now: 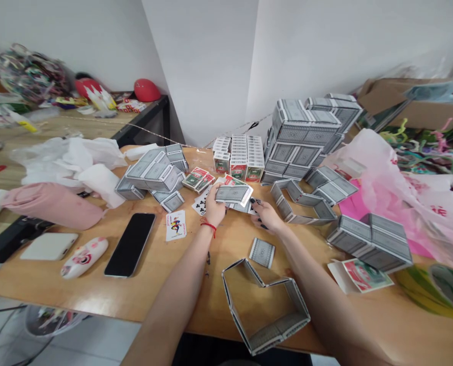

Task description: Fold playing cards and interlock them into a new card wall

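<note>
My left hand (214,207), a red string at its wrist, is closed on a stack of grey-backed playing cards (234,194) held above the wooden table (142,284). My right hand (263,213), with dark nails, has its fingers curled under the same cards from the right. Face-up cards (201,203) lie just left of the stack. A heart-shaped frame of folded cards (265,305) stands near the front edge between my forearms. One small folded card piece (262,252) lies just above it.
A joker card (176,225), black phone (130,244), white power bank (49,246) and pink-white case (84,257) lie left. Card packs (238,158), stacked card blocks (306,132), another card heart (306,201) and pink bags (397,198) fill the back and right.
</note>
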Demonstrator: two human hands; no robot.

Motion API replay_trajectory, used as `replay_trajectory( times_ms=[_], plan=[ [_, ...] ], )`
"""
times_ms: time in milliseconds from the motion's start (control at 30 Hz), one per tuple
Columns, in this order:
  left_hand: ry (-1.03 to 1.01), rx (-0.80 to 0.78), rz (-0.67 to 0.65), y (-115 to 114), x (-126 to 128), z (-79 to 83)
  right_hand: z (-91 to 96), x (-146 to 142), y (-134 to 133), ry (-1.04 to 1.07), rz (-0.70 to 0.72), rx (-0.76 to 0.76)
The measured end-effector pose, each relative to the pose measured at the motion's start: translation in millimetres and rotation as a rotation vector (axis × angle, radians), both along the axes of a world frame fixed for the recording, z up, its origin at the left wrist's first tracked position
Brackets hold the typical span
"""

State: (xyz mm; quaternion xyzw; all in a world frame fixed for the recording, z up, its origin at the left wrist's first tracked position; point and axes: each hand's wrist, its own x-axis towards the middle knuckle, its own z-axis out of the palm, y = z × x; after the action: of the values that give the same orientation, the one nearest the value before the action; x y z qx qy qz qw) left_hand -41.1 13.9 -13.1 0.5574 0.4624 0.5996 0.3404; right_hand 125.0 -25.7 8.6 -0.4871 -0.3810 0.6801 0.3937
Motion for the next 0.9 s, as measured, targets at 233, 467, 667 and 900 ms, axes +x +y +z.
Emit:
replay_trajectory(
  times_ms=[233, 467, 667, 900],
  plan=[
    [0.017, -0.007, -0.017, -2, 1, 3.0, 3.1, -5, 0, 0.002, -0.062, -0.032],
    [-0.042, -0.07, -0.018, -8, 8, 10.2, 6.9, -5, 0, 0.005, -0.083, -0.073],
    [-0.118, -0.109, -0.037, -8, 12, 10.6, 8.2, -8, 0, -0.029, -0.122, -0.04],
    [-0.164, -0.12, -0.055, -5, 13, 3.8, 4.3, -8, 0, 0.0, -0.092, -0.027]
  ],
)
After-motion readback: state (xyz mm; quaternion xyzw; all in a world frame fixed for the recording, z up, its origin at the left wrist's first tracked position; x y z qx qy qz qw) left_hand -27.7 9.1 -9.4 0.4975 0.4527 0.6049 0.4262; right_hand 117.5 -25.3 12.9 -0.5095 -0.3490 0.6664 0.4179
